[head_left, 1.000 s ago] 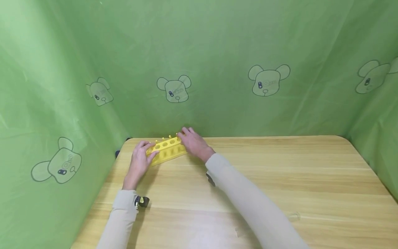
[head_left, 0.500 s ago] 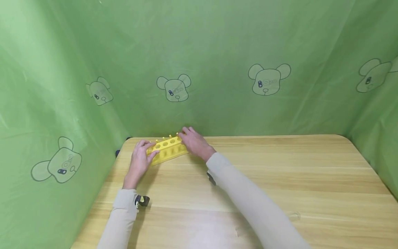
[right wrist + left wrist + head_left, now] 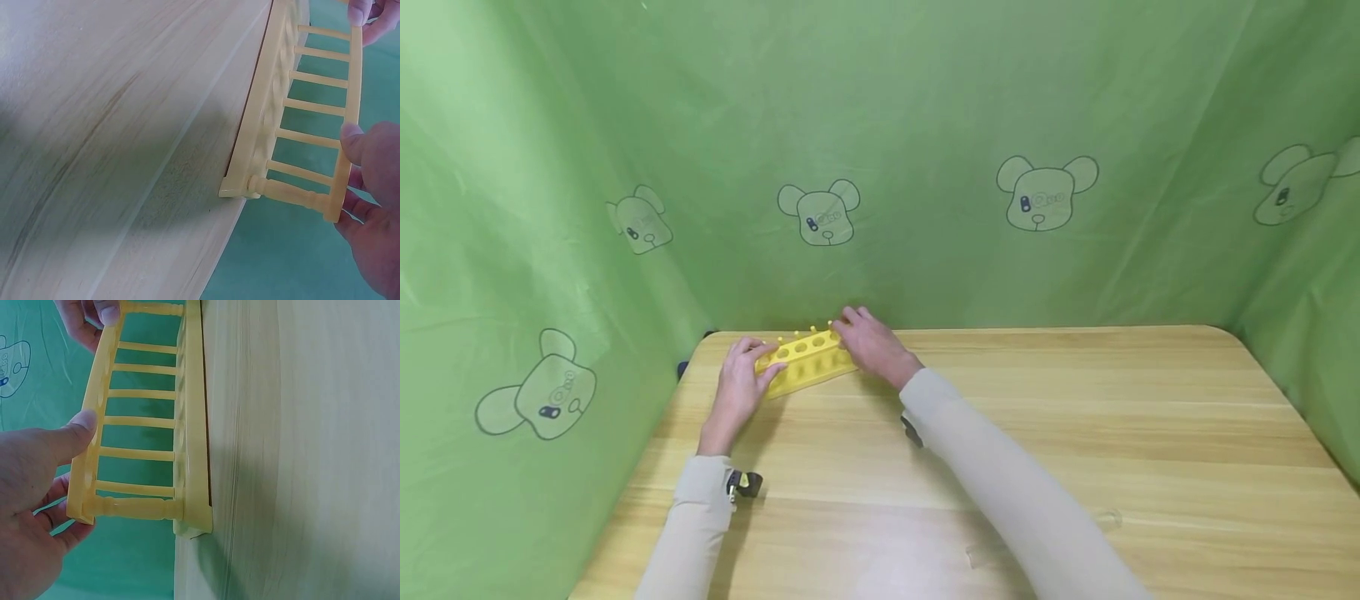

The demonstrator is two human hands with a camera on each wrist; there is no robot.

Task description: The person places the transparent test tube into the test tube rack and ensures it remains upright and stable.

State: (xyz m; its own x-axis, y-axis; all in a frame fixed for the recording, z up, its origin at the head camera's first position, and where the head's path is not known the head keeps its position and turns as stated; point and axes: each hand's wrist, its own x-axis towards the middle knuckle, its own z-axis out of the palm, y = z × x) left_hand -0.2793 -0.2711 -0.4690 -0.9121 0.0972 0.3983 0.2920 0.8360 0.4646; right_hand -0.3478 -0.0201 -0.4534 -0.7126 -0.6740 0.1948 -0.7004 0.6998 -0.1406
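A yellow plastic test tube rack stands upright on the wooden table at the far left, near the back edge, set at a slant. Its top bar has round holes and a row of pegs behind. My left hand grips the left end of the top bar, thumb in front and fingers behind. At the other end, my right hand holds the same bar between thumb and fingers. Both wrist views show the thumbs pressed on the top bar and the base on the tabletop.
Two clear glass tubes, one at the right and another partly behind the right sleeve, lie on the table near the front. A green curtain with bear prints surrounds the back and sides.
The rack and both hands have shifted very slightly to the right. Both hands have kept their hold on it.
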